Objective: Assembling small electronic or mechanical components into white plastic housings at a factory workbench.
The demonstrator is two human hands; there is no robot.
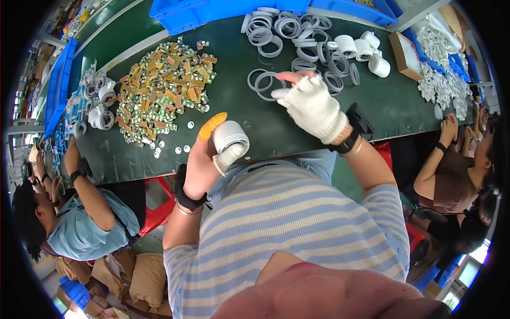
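My left hand (197,166) is closed around a white plastic cylindrical housing (230,137) with a threaded-looking rim, held just off the table's near edge. A yellow finger cot (212,126) covers one of its digits. My right hand (314,108), in a white fingerless-style glove, reaches over the table with thumb and index finger apart. Their tips are at a pair of grey rings (264,86) lying there; whether they touch is hard to tell. More grey rings (289,26) lie loosely heaped beyond, and several white housings (348,47) stand to their right.
A large pile of small green-and-tan circuit boards (164,87) covers the table's left part, with small white discs (157,150) near it. Blue bins (223,13) line the back. Clear plastic parts (443,85) are heaped far right. Co-workers (90,212) sit on both sides.
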